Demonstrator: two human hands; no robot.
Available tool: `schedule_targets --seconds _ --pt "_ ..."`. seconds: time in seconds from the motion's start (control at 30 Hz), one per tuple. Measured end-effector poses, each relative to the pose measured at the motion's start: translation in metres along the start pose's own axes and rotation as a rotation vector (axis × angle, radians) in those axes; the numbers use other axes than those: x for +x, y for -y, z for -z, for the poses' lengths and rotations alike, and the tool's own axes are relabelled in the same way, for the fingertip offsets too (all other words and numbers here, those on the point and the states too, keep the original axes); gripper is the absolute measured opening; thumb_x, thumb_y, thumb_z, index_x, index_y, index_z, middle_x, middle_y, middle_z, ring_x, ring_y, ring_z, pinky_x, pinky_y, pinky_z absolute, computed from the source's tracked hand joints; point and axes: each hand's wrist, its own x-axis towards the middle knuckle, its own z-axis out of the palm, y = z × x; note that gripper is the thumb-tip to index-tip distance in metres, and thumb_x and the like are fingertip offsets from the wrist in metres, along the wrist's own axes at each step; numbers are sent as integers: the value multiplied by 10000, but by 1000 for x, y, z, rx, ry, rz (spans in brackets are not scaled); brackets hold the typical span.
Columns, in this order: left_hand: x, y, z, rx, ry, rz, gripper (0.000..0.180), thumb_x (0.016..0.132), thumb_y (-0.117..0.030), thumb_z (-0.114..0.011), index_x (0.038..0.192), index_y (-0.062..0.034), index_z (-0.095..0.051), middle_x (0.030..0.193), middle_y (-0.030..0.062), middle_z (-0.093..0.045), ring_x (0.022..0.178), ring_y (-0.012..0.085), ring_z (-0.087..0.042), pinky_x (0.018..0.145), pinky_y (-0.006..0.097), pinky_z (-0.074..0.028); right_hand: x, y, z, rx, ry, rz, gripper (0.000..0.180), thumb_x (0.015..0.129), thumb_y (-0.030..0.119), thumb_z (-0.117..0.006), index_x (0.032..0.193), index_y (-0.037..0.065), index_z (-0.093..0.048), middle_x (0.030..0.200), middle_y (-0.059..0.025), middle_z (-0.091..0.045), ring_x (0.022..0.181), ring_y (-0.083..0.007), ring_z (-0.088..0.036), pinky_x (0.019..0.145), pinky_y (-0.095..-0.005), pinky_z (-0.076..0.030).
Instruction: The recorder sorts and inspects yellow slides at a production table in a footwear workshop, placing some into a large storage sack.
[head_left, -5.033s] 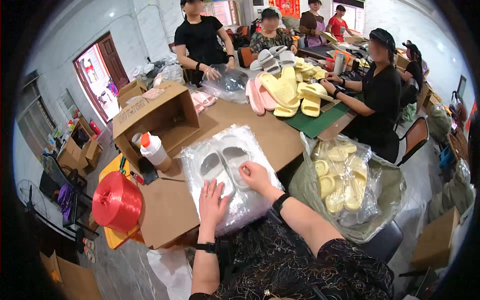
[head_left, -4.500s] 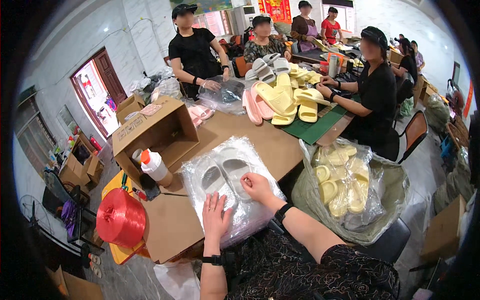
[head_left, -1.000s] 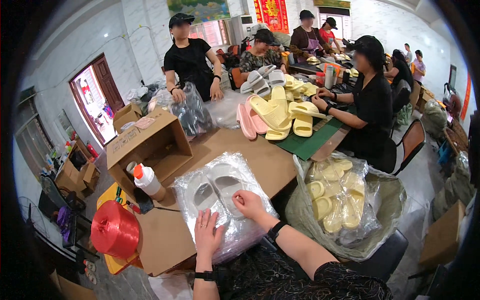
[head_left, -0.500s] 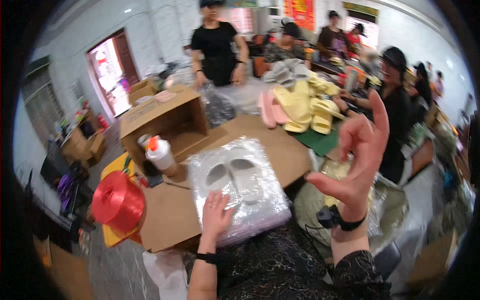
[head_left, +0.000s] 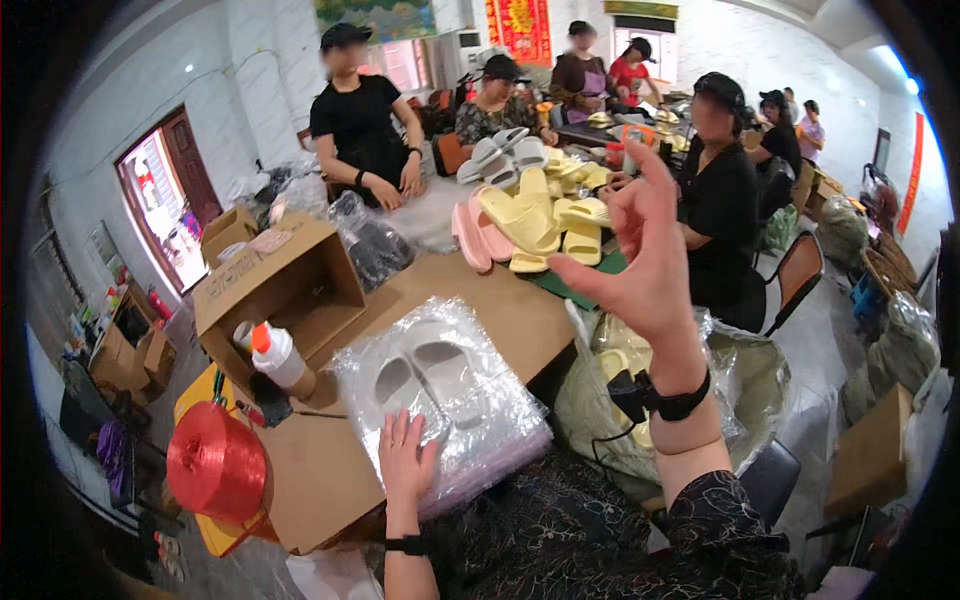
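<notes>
in the head view, the left hand (head_left: 407, 465) lies flat, palm down, on the wrapped grey slippers (head_left: 462, 392), which are on the near part of the table (head_left: 315, 490). the right hand (head_left: 640, 275) is raised, thumb and fingers apart, in front of the sack (head_left: 758, 405). left of the slippers are the red roll (head_left: 215, 465) and the bottle (head_left: 284, 365).

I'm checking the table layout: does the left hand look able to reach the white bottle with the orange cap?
Probably yes: the left hand lies on the bagged grey slippers, and nothing tall seems to stand between it and the white bottle across the brown tabletop.
</notes>
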Motion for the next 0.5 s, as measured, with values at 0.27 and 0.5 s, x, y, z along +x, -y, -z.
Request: schedule_targets --seconds 0.27,0.5 --pt "-6 6 0 1 -32 3 463 896 -301 -652 1320 -118 -617 1490 150 -486 1424 398 -356 1158 514 -286 -8 -2 -18 23 57 -31 988 666 280 -864 1488 95 -347 784 -17 -443 676 -140 -477 625 -293 -451" --pt "1 3 0 1 -29 -16 459 903 -306 -656 1314 -106 -621 1494 143 -483 1424 396 -356 1154 521 -289 -55 -14 -73 0 434 -130 776 772 418 -796 1385 77 -464 873 -83 -605 766 -252 -630 671 -375 -509"
